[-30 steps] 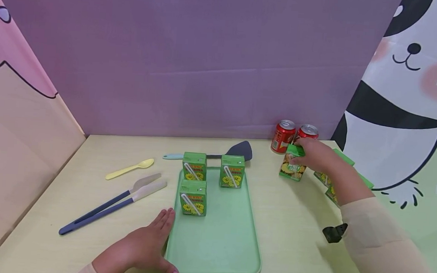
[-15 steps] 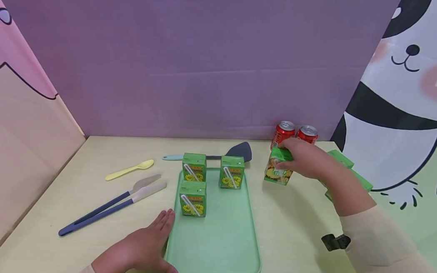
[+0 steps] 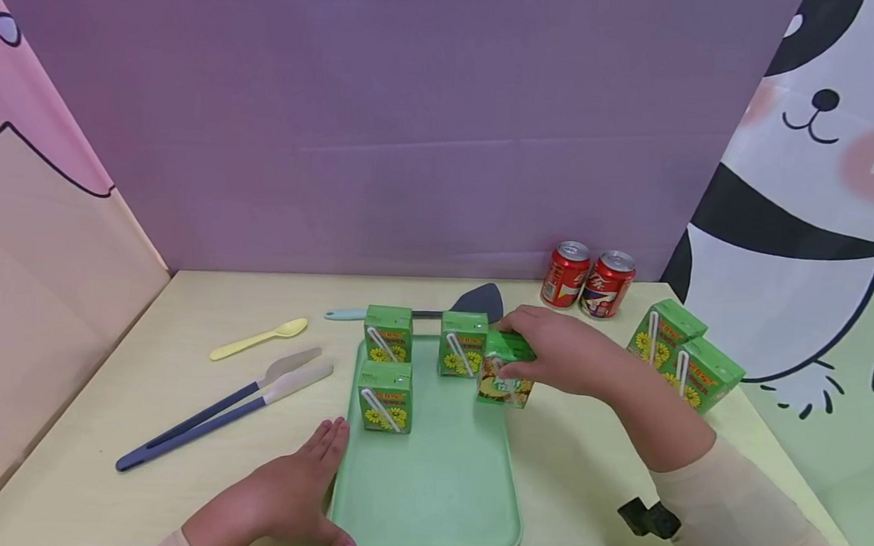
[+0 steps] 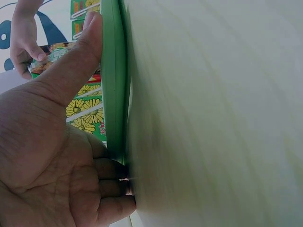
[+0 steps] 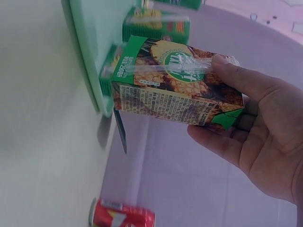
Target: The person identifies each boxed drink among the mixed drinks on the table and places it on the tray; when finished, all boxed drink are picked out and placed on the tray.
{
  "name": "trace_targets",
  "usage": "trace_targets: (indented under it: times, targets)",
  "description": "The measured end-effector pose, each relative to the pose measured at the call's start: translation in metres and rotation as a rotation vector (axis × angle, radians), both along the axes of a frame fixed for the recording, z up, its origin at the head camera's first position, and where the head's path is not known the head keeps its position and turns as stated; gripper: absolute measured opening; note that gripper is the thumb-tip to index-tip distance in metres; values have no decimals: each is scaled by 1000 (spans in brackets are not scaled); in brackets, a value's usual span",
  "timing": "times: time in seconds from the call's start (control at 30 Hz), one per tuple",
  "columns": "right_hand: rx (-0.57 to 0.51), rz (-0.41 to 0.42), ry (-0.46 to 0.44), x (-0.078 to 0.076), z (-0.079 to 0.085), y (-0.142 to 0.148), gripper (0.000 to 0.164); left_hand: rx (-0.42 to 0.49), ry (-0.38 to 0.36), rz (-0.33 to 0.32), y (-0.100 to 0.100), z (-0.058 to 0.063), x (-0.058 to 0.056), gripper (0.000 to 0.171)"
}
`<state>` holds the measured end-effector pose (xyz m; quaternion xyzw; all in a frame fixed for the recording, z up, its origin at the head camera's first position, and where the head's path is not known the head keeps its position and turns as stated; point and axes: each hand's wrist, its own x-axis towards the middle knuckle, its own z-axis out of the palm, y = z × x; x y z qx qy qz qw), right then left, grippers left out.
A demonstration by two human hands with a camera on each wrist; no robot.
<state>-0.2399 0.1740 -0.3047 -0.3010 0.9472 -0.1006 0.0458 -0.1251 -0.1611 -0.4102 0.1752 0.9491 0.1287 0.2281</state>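
My right hand (image 3: 563, 352) grips a pineapple juice box (image 3: 502, 379) near its top, thumb on the front and fingers behind. The juice box hangs over the right edge of the green tray (image 3: 446, 491); in the right wrist view its printed pineapple side (image 5: 180, 71) and a wrapped straw show. My left hand (image 3: 284, 489) rests along the tray's left edge, fingers straight and thumb at the near corner. On the tray stand three green drink boxes with yellow flowers: one at the back left (image 3: 388, 334), one at the back right (image 3: 464, 346), one in front (image 3: 387, 397).
Two more flower drink boxes (image 3: 662, 333) stand at the right, near two red cans (image 3: 565, 274) at the back. A spatula (image 3: 480, 301) lies behind the tray. Left of it lie a yellow spoon (image 3: 260, 339) and blue-handled tongs (image 3: 226, 410).
My right hand has carried the pineapple juice box leftward from beside the cans to the tray's right edge. The cans and right-hand boxes are uncovered. My left hand stays put.
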Motion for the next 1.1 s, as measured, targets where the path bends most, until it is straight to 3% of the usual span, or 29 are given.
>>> trace_targets:
  times: [0.23,0.57,0.93,1.1]
  targets:
    - [19,44,5,10,-12,-24,56,-1,21,-12,-1,0,1,139]
    - [35,87,16,12,-34,-42,56,1,7,-1,-1,-1,1,139]
    - [31,68,7,11,-36,-44,60,4,14,-4,-1,-1,0,139]
    - [-26,51,-8,10,-30,-31,69,5,9,2,0,-2,1,139]
